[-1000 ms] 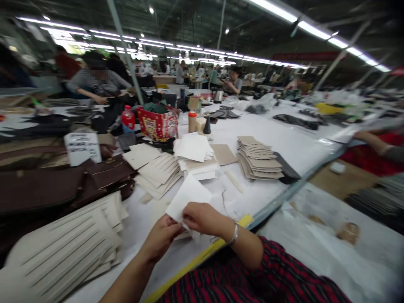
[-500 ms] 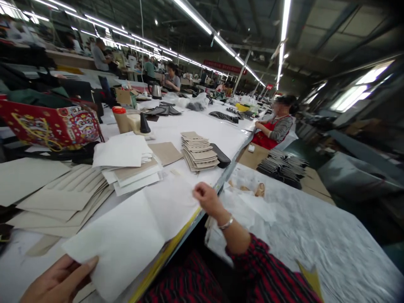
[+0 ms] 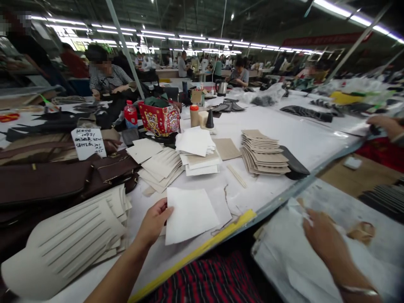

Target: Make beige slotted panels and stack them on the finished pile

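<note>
My left hand (image 3: 154, 221) pinches the left edge of a white rectangular sheet (image 3: 191, 216) between thumb and fingers, over the near side of the white table. Off the table's right side, my right hand (image 3: 322, 240) is closed on a thin, crumpled white sheet (image 3: 295, 210); its fingers are slightly blurred. Below it lies a heap of loose white sheets (image 3: 284, 252). Beyond the left hand are a stack of white and tan pieces (image 3: 200, 162) and fanned beige pieces (image 3: 164, 168). A layered pile of tan cards (image 3: 263, 155) stands farther right.
Large slotted beige panels (image 3: 72, 244) and dark brown leather bags (image 3: 47, 183) occupy the left. A red patterned box (image 3: 159, 118), a red bottle (image 3: 130, 114) and an orange-capped jar (image 3: 194, 115) stand farther back. Yellow tape (image 3: 202, 248) lines the near edge. A co-worker's hand (image 3: 386, 125) shows at right.
The view has swung left. My right hand has moved from above the table edge to the loose white sheets on the right. My left hand still holds the white sheet.
</note>
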### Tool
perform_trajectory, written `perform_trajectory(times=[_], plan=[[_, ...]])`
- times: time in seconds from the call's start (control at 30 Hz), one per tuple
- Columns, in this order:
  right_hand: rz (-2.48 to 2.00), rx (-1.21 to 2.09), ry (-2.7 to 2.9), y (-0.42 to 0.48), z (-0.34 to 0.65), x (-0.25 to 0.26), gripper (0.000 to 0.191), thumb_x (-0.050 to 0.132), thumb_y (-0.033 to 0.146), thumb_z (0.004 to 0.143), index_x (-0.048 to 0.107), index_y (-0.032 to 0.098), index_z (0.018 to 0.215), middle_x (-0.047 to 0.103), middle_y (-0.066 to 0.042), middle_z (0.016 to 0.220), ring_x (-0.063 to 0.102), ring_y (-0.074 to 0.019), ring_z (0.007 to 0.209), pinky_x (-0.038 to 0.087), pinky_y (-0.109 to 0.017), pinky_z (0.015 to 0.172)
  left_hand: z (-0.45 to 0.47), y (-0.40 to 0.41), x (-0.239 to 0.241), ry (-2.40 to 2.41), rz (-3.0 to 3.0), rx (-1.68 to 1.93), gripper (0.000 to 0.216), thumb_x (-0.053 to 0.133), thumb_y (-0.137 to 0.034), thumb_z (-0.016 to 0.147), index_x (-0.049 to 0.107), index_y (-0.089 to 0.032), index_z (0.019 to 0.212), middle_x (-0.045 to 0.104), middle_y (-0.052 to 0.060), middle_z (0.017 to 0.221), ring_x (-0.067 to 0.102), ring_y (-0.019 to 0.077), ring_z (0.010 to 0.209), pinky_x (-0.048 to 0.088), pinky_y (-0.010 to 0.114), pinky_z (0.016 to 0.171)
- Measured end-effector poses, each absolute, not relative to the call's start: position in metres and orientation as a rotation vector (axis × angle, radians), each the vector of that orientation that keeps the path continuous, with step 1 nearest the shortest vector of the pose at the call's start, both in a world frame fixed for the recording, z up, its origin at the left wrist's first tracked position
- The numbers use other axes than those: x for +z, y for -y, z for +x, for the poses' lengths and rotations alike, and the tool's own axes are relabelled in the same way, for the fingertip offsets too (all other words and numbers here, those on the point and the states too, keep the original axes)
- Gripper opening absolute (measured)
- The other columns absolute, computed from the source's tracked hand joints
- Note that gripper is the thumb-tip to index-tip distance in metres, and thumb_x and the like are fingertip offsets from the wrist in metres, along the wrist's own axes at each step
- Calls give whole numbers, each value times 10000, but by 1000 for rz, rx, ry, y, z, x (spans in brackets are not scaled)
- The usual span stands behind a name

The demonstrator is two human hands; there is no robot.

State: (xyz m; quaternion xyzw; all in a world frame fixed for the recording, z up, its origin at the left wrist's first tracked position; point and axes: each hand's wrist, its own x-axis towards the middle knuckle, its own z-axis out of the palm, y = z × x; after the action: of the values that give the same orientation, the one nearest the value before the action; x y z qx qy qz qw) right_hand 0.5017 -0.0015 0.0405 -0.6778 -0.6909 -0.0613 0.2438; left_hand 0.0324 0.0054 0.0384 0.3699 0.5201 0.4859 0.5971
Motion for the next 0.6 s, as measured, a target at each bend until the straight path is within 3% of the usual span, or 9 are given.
perform_trajectory(times=[0.07, 0.13, 0.2, 0.27, 0.43, 0.5, 0.6], plan=[[-1686, -47, 2110, -12, 425, 38, 380, 387, 353, 807, 495, 146, 1106, 560, -161, 1091, 517, -268, 1022, 418, -451, 868, 36, -3, 40, -1234, 880, 1133, 574, 623, -393, 683, 476, -145, 1180, 648, 72, 952, 610, 191, 734, 461, 258, 583], [-1392, 135, 2375, -14, 344, 34, 547, 461, 406, 786, 384, 118, 1244, 489, -157, 1215, 433, -246, 1140, 378, -413, 947, 37, -1, 41, -1247, 881, 1148, 573, 617, -375, 687, 468, -141, 1188, 647, 74, 937, 607, 185, 720, 461, 258, 582], [-1193, 252, 2519, -8, 282, 25, 762, 565, 466, 701, 291, 108, 1315, 407, -163, 1302, 349, -269, 1212, 332, -435, 987, 34, 2, 39, -1253, 864, 1194, 590, 611, -345, 691, 430, -156, 1220, 644, 59, 905, 599, 159, 675, 454, 246, 568], [-1120, 297, 2572, -2, 248, 12, 858, 624, 464, 640, 265, 106, 1332, 379, -175, 1324, 311, -298, 1233, 293, -475, 1000, 28, 5, 36, -1274, 845, 1249, 649, 609, -316, 691, 354, -183, 1272, 637, 27, 831, 577, 127, 600, 431, 218, 521], [-1110, 281, 2589, 1, 220, -7, 863, 637, 422, 620, 279, 78, 1325, 381, -200, 1316, 305, -345, 1224, 253, -530, 994, 22, 11, 31, -1314, 774, 1292, 771, 617, -269, 697, 194, -223, 1340, 599, -19, 696, 542, 103, 526, 401, 191, 476], [-1095, 293, 2589, 0, 210, 4, 810, 619, 337, 643, 278, 49, 1320, 405, -220, 1290, 355, -339, 1191, 318, -495, 964, 28, 14, 36, -1263, 743, 1301, 777, 619, -277, 706, 177, -225, 1344, 620, 10, 758, 558, 111, 553, 426, 211, 505], [-1138, 384, 2530, -10, 198, 45, 559, 499, 157, 720, 383, 85, 1262, 552, -185, 1138, 535, -271, 1006, 443, -394, 841, 36, 18, 45, -1135, 729, 1383, 714, 598, -339, 743, 210, -246, 1334, 623, 70, 957, 599, 144, 712, 469, 259, 625]])
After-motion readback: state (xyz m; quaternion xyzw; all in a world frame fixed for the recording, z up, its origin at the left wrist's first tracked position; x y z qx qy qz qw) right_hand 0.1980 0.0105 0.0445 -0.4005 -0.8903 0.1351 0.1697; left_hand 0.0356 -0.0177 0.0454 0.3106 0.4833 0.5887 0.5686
